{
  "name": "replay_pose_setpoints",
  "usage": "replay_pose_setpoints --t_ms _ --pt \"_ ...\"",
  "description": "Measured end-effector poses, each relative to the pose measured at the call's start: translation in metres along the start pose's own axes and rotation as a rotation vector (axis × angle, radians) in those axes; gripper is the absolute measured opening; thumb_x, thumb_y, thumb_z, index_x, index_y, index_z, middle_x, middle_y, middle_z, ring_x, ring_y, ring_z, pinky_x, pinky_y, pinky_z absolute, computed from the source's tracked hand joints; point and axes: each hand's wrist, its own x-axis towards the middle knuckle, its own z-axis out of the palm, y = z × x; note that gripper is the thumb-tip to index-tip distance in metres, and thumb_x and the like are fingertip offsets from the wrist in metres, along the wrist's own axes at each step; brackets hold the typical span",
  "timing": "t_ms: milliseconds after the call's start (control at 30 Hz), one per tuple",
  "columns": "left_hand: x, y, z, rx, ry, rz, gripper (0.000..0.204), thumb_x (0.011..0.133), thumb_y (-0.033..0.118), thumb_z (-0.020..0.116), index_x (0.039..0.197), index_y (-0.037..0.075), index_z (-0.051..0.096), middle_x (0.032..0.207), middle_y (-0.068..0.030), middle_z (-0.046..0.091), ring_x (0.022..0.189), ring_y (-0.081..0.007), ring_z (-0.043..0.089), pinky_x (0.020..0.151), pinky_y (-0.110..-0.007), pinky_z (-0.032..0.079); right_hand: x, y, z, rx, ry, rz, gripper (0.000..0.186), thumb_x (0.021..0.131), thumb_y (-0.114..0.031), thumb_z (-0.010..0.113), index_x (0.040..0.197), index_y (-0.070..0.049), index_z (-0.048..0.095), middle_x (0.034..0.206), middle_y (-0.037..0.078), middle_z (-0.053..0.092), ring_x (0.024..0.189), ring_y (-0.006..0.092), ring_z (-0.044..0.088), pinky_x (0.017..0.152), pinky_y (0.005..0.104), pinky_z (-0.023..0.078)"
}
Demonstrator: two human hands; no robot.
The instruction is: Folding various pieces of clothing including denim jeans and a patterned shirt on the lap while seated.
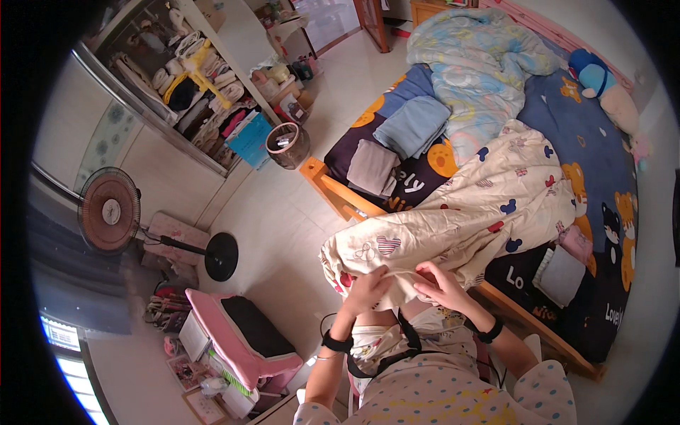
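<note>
A large cream bedding cover (453, 223), printed with hearts and dark blue and red shapes, spreads from the bed over its near edge to my lap. My left hand (370, 289) is closed on its near edge. My right hand (440, 286) pinches the same edge a short way to the right, fingers bent. Between the hands the edge forms a raised band. Whether the cover is one layer or two I cannot tell.
The bed's wooden frame (542, 322) runs close by my right arm. Folded clothes (413, 126) and a rumpled light quilt (482, 67) lie on the bed. To the left stand a fan (110, 211), a pink-framed chair (248, 333), a brown pot (288, 146) and an open wardrobe (191, 78).
</note>
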Motion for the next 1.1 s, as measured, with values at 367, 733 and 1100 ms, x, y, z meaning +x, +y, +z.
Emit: replay_pose_setpoints --t_ms 367,733,1100 --pt "0.003 0.007 -0.033 -0.562 0.178 -0.138 0.028 0.094 0.023 0.047 0.093 -0.002 0.058 0.079 0.0027 0.055 0.075 -0.0059 0.045 0.07 -0.02 0.039 -0.002 0.012 -0.003 -0.382 0.168 -0.148 0.032 0.075 -0.013 0.065 0.101 0.001 0.052 0.096 0.016 0.057 0.091 0.0303 0.056 0.075 0.036 0.044" --pt "0.011 0.01 -0.039 -0.743 0.225 -0.149 0.029 0.094 0.023 0.046 0.094 -0.002 0.06 0.081 0.0027 0.059 0.074 -0.0033 0.048 0.07 -0.019 0.041 0.003 0.0 -0.024 -0.204 0.109 -0.031 0.034 0.077 -0.022 0.067 0.097 0.001 0.053 0.09 0.014 0.06 0.082 0.0267 0.059 0.072 0.0346 0.045" --pt "0.008 0.017 -0.035 -0.711 0.111 -0.147 0.022 0.092 0.023 0.052 0.095 0.002 0.059 0.072 0.0057 0.054 0.063 0.0 0.045 0.057 -0.016 0.038 0.009 0.016 0.002 -0.411 0.315 -0.091 0.029 0.075 -0.014 0.06 0.1 0.001 0.056 0.093 0.021 0.058 0.091 0.039 0.054 0.075 0.0413 0.042"
